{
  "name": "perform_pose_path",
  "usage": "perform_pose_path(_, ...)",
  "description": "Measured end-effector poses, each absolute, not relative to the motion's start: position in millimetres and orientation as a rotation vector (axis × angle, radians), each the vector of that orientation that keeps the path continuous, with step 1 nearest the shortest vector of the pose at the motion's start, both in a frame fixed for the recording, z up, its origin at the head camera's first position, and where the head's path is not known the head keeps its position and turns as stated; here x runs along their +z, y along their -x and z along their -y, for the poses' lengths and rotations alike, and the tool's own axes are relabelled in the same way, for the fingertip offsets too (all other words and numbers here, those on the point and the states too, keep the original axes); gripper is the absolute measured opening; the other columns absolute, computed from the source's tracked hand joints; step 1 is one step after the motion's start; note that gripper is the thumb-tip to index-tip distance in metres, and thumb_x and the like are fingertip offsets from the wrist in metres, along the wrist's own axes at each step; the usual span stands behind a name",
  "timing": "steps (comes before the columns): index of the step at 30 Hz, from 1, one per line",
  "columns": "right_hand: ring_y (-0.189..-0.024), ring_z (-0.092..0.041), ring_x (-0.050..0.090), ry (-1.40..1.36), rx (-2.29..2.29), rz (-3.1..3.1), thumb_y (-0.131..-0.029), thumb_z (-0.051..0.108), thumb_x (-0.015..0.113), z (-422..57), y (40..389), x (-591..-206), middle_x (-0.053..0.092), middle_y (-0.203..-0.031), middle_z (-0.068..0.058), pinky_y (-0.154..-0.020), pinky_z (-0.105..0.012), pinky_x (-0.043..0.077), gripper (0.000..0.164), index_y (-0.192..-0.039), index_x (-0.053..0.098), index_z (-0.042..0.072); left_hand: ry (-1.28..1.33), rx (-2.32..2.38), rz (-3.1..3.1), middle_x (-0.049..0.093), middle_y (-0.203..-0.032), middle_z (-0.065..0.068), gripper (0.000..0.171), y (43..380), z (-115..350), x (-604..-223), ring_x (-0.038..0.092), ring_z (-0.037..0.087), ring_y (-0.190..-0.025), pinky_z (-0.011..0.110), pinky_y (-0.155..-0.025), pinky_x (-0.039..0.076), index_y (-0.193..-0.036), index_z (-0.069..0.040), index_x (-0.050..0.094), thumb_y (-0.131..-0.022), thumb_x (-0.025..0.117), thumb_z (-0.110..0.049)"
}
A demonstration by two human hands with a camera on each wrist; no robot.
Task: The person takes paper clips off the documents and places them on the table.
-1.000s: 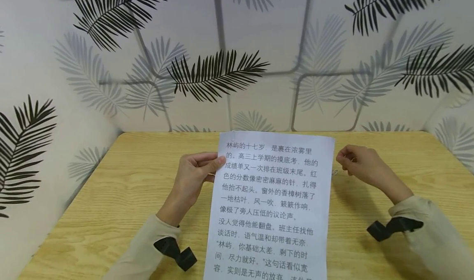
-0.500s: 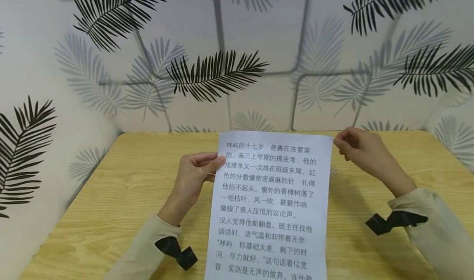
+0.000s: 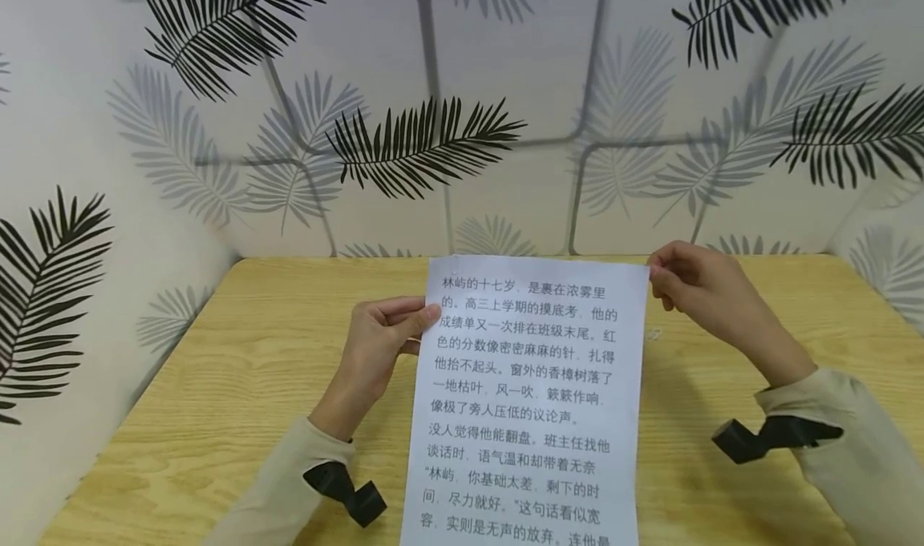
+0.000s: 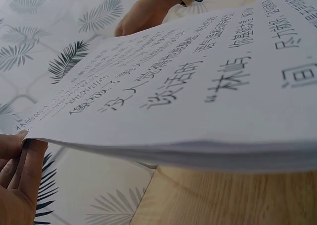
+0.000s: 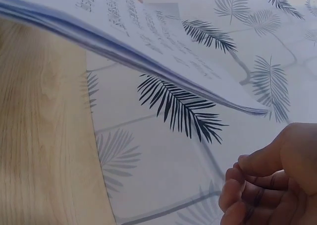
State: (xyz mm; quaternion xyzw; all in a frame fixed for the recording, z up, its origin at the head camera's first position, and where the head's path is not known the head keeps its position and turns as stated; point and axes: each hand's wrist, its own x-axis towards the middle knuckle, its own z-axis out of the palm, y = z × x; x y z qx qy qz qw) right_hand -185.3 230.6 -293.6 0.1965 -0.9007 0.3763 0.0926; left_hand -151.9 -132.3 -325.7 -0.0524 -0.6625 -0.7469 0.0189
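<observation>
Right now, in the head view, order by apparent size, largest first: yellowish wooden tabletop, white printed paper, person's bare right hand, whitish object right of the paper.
1. Yellowish wooden tabletop
2. White printed paper
3. Right hand
4. Whitish object

"What has been moved since a second ago?"
"The right hand [image 3: 707,297]: it has been lifted from beside the paper's [image 3: 530,402] right edge to the top right corner."
"And the paper?"
"Its right edge has been shifted slightly left. A small pale object [image 3: 654,335], previously beside the hand, is left apart."
</observation>
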Motion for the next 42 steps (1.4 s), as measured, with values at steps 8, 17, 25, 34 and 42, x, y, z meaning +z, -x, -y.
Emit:
perform_pose_path(8,-0.064,-0.019,0.050,-0.710,1.436,2.545,-0.105,0.017,0.041,-224,185,-283,0.056,-0.075,-0.009,-0.054,-0.027,0.042,0.027,-0.098,0.057,-0.004,0.164,-2.306,2.073,0.073,-0.081,0.008,0.027,153,132,-327,0.069,0.015,-0.065,0.023,-0.055,0.056,-0.110,0.019,0.062,-0.088,0.065,0.004)
perform_pose_path(17,-0.063,-0.014,0.053,-0.721,1.282,2.565,-0.101,0.015,0.053,-211,184,-275,0.059,-0.075,-0.007,-0.054,-0.023,0.044,0.016,-0.101,0.061,0.000,0.135,-2.310,2.076,0.073,-0.079,0.005,0.027,152,132,-328,0.069,0.013,-0.064,0.022,-0.054,0.055,-0.111,0.019,0.062,-0.088,0.065,0.005)
perform_pose_path(25,-0.064,-0.012,0.056,-0.776,0.962,2.577,-0.097,0.016,0.061,-205,185,-264,0.065,-0.080,-0.002,-0.056,-0.021,0.043,0.010,-0.097,0.066,0.008,0.142,-2.307,2.085,0.073,-0.080,0.007,0.027,152,131,-328,0.069,0.014,-0.064,0.022,-0.053,0.055,-0.110,0.018,0.062,-0.088,0.065,0.004)
perform_pose_path(34,-0.069,-0.009,0.056,-0.910,0.808,2.476,-0.090,0.008,0.069,-187,187,-253,0.065,-0.078,0.002,-0.062,-0.018,0.047,0.003,-0.089,0.066,0.008,0.127,-2.296,2.098,0.073,-0.083,0.012,0.026,151,130,-330,0.069,0.015,-0.065,0.022,-0.055,0.055,-0.110,0.016,0.064,-0.088,0.066,0.003)
perform_pose_path(42,-0.068,-0.009,0.055,-0.990,0.814,2.445,-0.089,0.005,0.069,-165,186,-250,0.063,-0.074,0.001,-0.060,-0.021,0.046,0.008,-0.083,0.064,0.008,0.150,-2.276,2.088,0.073,-0.085,0.014,0.024,149,128,-332,0.069,0.015,-0.065,0.023,-0.056,0.056,-0.109,0.016,0.065,-0.088,0.066,0.003)
